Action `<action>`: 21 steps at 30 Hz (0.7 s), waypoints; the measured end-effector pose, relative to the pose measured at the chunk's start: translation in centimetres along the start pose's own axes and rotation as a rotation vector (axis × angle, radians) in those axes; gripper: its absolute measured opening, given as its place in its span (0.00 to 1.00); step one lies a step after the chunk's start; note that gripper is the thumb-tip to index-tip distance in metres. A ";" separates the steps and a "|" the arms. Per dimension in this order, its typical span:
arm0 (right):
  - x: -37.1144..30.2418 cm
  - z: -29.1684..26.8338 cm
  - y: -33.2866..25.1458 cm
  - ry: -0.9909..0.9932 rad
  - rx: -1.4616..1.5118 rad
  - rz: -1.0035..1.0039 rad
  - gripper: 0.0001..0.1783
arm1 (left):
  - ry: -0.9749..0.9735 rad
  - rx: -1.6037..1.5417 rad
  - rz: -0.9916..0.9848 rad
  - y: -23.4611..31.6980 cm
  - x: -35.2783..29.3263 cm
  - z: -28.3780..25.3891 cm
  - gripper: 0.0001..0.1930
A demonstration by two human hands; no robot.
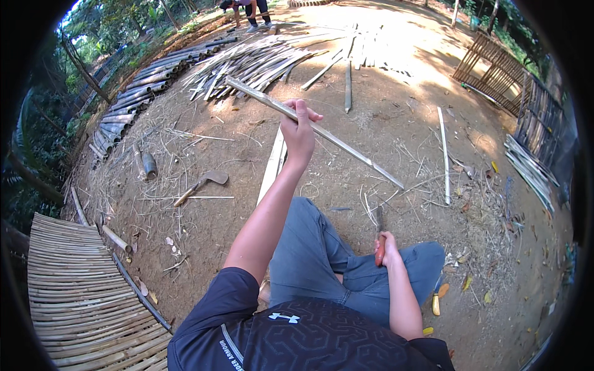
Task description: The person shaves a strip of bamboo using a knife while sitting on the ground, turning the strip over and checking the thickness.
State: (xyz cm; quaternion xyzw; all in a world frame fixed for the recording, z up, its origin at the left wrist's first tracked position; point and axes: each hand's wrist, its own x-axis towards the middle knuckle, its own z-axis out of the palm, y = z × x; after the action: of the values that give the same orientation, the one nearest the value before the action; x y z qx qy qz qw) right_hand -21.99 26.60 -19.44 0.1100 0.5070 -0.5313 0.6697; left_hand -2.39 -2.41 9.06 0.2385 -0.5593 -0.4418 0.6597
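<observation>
My left hand (298,139) is raised in front of me, its fingers wrapped round a long split bamboo strip (352,150). The strip slants from upper left down to the right, clear of the ground. Over my right thigh, my right hand (390,247) is closed on the reddish handle of a knife (379,217), whose narrow dark blade points away from me. Blade and strip are apart. Behind my left hand and forearm, a wider pale bamboo piece (270,170) lies on the ground, partly hidden.
Left of me lie a curved-blade chopper (213,178) and a slatted bamboo panel (80,290). A yellow-handled tool (436,304) rests by my right knee. Farther off are piled bamboo strips (247,71), a row of bamboo poles (133,102), a bamboo frame (495,71) and another person (260,9).
</observation>
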 end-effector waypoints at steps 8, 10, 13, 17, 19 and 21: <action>-2.9 0.8 0.5 0.092 0.022 -0.393 0.13 | 0.115 0.320 0.009 1.1 2.9 -3.1 0.26; -3.1 1.4 0.4 0.092 -0.045 -0.517 0.14 | 0.110 0.289 -0.073 1.6 3.2 -3.2 0.29; -3.9 1.6 -0.1 0.057 -0.083 -0.607 0.13 | 0.113 0.350 -0.047 1.6 3.9 -3.1 0.29; -4.4 1.8 -0.1 0.066 -0.064 -0.628 0.11 | 0.215 0.016 -0.083 2.4 4.0 -1.2 0.27; -4.3 1.9 0.2 0.074 -0.049 -0.639 0.12 | 0.229 -0.296 -0.132 3.3 4.1 -0.4 0.25; -4.1 2.0 0.4 0.067 -0.005 -0.670 0.11 | 0.195 -0.429 -0.197 3.3 4.2 -0.8 0.21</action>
State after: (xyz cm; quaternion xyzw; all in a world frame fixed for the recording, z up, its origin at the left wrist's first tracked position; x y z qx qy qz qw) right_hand -20.22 27.86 -15.47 -0.0468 0.5381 -0.7168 0.4409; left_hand -0.66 -4.47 13.79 0.1879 -0.3604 -0.5874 0.6998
